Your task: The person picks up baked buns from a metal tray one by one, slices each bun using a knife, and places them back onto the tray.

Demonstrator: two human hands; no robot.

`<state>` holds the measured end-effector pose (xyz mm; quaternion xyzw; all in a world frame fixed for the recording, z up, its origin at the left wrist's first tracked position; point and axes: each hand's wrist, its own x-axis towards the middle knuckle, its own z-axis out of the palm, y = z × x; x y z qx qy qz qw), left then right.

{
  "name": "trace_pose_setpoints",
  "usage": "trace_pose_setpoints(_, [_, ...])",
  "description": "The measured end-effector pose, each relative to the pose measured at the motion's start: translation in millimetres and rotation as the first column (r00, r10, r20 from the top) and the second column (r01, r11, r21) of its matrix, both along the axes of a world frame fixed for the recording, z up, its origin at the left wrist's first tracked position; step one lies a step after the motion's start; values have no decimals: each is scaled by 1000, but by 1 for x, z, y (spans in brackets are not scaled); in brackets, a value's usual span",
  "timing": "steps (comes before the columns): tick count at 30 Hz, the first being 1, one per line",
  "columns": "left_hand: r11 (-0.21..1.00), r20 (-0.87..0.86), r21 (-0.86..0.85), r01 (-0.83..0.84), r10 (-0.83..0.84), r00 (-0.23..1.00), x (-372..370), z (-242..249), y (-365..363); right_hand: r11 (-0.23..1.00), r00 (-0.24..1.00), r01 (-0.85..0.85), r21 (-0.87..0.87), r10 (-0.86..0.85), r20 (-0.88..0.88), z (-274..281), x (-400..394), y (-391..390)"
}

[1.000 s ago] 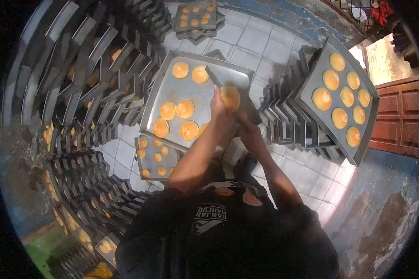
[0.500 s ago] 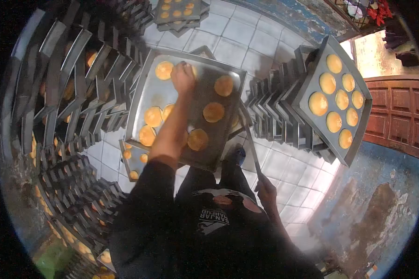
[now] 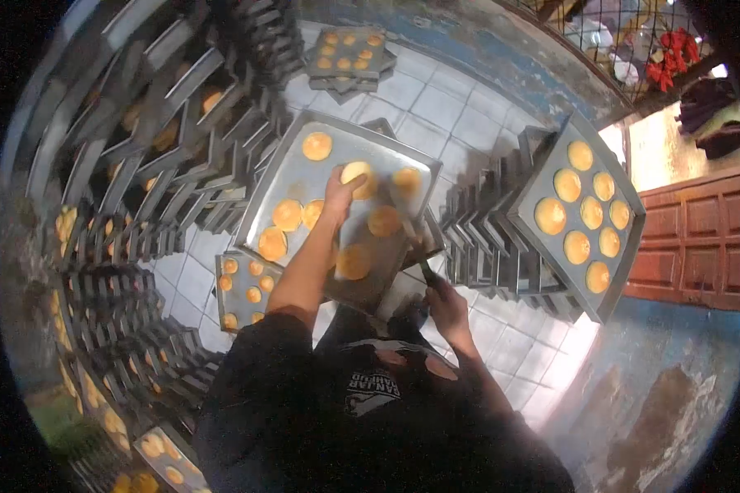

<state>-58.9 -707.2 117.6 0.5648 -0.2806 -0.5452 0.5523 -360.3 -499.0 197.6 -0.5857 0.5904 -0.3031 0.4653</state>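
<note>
My left hand [image 3: 338,195] is closed on a round golden bun [image 3: 354,172], lifted in its fingers over a large metal tray [image 3: 298,182]. The bun's paler side faces up. Several more buns lie on this tray, such as one [image 3: 316,146] near its far corner and another [image 3: 353,262] by the near side. My right hand [image 3: 448,315] grips the dark handle of a long, flat-bladed spatula [image 3: 430,274] at the tray's right edge. Its blade is blurred and reaches over the tray near the right-hand buns.
On the right, a tall stack of trays carries a top tray [image 3: 543,177] of buns. Crisscrossed tray stacks [image 3: 181,156] fill the left side. A lower tray [image 3: 240,287] of small buns sits beside my legs, and another stack [image 3: 347,80] stands on the tiled floor [image 3: 423,103] ahead.
My left hand has picked up a bun from the tray and moved nearer. My right hand has risen, bringing the spatula's blade over the tray. The camera view has shifted slightly.
</note>
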Motion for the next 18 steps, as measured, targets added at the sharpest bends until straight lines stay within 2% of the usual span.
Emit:
trace_pose_setpoints(1, [996, -246, -34, -82, 71, 967, -7, 15, 10, 1000, 999, -6, 2, 6, 52, 13, 8, -10])
trace_pose_setpoints(2, [993, -231, -51, -102, 88, 969, -11, 31, 17, 1000, 994, -13, 4, 13, 107, 27, 15, -19])
trace_pose_setpoints(3, [985, -551, -25, -169, 128, 825, -12, 44, 22, 999, 998, -46, 23, 45, 51, 39, 19, -25])
trace_pose_setpoints(4, [976, -803, 16, -218, 142, 578, -13, 54, 27, 996, 997, -79, 43, 79, -4, 53, 23, -31])
trace_pose_setpoints(6, [959, -794, -11, -284, 165, 585, -17, 67, 33, 991, 988, -129, -25, 131, 86, 75, 31, -33])
trace_pose_setpoints(8, [922, -835, 42, -384, 244, 494, -21, 75, 35, 988, 986, -151, -26, 153, 70, 66, 28, -28])
trace_pose_setpoints(10, [901, -817, 61, -429, 292, 497, -37, 108, 44, 909, 975, -201, -364, 223, 19, 69, 25, -22])
trace_pose_setpoints(13, [897, -820, 11, -442, 261, 509, -45, 129, 53, 930, 977, -213, -298, 203, -65, 71, 18, -12])
trace_pose_setpoints(16, [920, -808, -36, -390, 203, 554, -55, 145, 63, 902, 977, -214, -374, 207, -61, 72, 10, -3])
trace_pose_setpoints(18, [925, -815, -67, -374, 165, 555, -64, 154, 67, 906, 974, -221, -361, 223, -35, 83, 3, 2])
